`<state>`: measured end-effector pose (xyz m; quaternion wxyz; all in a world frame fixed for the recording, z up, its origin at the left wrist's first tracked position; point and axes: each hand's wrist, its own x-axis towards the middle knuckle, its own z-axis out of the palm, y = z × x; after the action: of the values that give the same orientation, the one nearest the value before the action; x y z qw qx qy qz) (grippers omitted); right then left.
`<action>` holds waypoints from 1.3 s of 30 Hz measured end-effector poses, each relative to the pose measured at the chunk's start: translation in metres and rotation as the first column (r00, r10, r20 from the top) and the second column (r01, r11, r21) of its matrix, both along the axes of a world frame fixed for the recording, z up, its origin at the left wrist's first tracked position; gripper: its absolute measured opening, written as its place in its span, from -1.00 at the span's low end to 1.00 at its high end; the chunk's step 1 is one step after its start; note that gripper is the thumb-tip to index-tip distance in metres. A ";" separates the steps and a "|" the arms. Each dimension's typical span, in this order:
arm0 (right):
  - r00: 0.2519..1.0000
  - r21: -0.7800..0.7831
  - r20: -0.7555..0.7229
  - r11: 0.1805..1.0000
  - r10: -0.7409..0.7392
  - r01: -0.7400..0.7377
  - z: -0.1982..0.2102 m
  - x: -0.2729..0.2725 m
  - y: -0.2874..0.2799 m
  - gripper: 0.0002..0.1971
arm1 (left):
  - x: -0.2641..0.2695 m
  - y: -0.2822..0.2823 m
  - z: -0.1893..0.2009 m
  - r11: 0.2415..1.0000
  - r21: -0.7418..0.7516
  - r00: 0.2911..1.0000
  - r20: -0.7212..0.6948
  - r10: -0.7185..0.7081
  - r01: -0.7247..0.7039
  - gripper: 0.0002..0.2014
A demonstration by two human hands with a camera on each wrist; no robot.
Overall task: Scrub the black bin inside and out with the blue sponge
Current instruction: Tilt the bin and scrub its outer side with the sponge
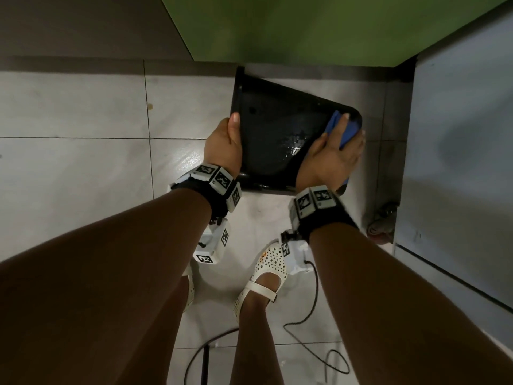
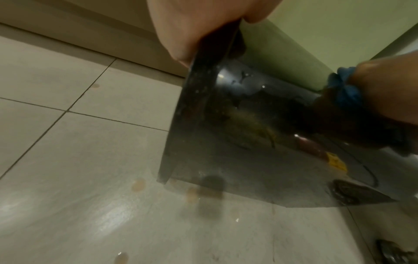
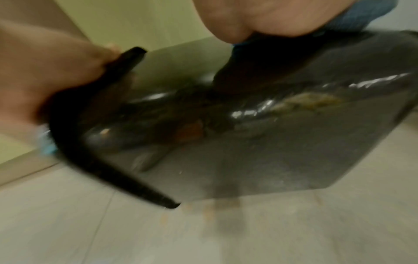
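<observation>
The glossy black bin is held tipped above the tiled floor, with a wet outer wall turned up toward me. My left hand grips its rim on the left, thumb on top. My right hand holds the blue sponge against the bin's right part. From the left wrist camera the bin shows water streaks and a yellow label, with the sponge under the right hand's fingers. The right wrist picture is blurred; the bin carries brownish smears, and the sponge peeks out beneath the palm.
A green wall stands just behind the bin, with a pale grey panel on the right. Brownish drips spot the pale floor tiles below the bin. My feet in white perforated shoes and black cables lie beneath my arms.
</observation>
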<state>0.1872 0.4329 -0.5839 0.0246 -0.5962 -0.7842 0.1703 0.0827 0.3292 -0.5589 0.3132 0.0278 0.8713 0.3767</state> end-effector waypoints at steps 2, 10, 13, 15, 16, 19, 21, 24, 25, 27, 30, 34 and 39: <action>0.992 0.032 -0.019 0.992 0.122 -0.121 0.001 -0.004 -0.024 -0.52 | -0.001 0.001 -0.001 1.000 0.001 1.000 0.003 -0.010 0.010 -0.53; 0.698 0.086 -0.076 0.702 0.712 -0.707 0.005 -0.024 -0.058 -0.52 | -0.001 0.000 0.001 0.999 0.037 1.000 -0.008 -0.015 0.015 -0.58; 0.640 0.095 -0.058 0.643 0.766 -0.760 0.001 -0.028 -0.023 -0.53 | -0.003 -0.001 0.001 0.999 0.012 0.999 -0.028 -0.038 0.038 -0.57; 0.726 0.041 -0.017 0.726 0.687 -0.687 0.002 -0.030 -0.001 -0.51 | -0.004 0.000 0.001 0.998 -0.009 0.998 -0.015 -0.057 0.057 -0.56; 0.777 0.036 -0.003 0.776 0.630 -0.629 0.001 -0.031 0.009 -0.51 | -0.004 0.000 0.001 0.998 -0.017 0.998 -0.009 -0.064 0.064 -0.55; 0.908 0.035 0.047 0.908 0.417 -0.418 0.001 -0.031 0.039 -0.53 | -0.003 0.000 0.003 0.998 -0.022 0.998 0.004 -0.063 0.063 -0.53; 0.984 -0.044 0.100 0.989 0.146 -0.142 0.000 -0.031 0.055 -0.54 | -0.002 0.000 0.002 0.998 -0.023 0.998 0.007 -0.058 0.058 -0.53; 0.969 -0.093 0.099 0.968 -0.226 0.235 -0.001 -0.032 0.059 -0.53 | 0.000 0.000 0.001 0.998 -0.015 0.998 0.011 -0.056 0.056 -0.53; 0.961 -0.070 0.090 0.961 -0.262 0.268 -0.002 -0.033 0.055 -0.52 | 0.000 -0.001 0.001 0.998 -0.014 0.998 0.016 -0.054 0.054 -0.53; 0.971 -0.004 0.063 0.972 -0.233 0.233 -0.004 -0.033 0.044 -0.52 | 0.000 0.000 0.000 0.999 -0.007 0.999 0.026 -0.046 0.046 -0.53; 0.997 0.067 0.034 0.996 -0.063 0.060 -0.007 -0.026 0.021 -0.50 | -0.002 0.001 -0.002 0.999 0.006 0.999 0.028 -0.039 0.038 -0.54; 0.975 0.076 -0.041 0.974 0.218 -0.214 -0.003 -0.024 -0.027 -0.49 | -0.002 0.001 -0.001 1.000 0.010 0.999 0.028 -0.025 0.025 -0.54; 0.833 0.038 -0.099 0.839 0.544 -0.543 0.006 -0.023 -0.076 -0.49 | -0.001 -0.002 0.000 0.999 0.052 0.998 0.058 0.014 -0.017 -0.56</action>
<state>0.1644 0.3574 -0.5777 0.0192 -0.3391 -0.9194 0.1982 0.0817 0.3275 -0.5586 0.3344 0.0182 0.8520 0.4025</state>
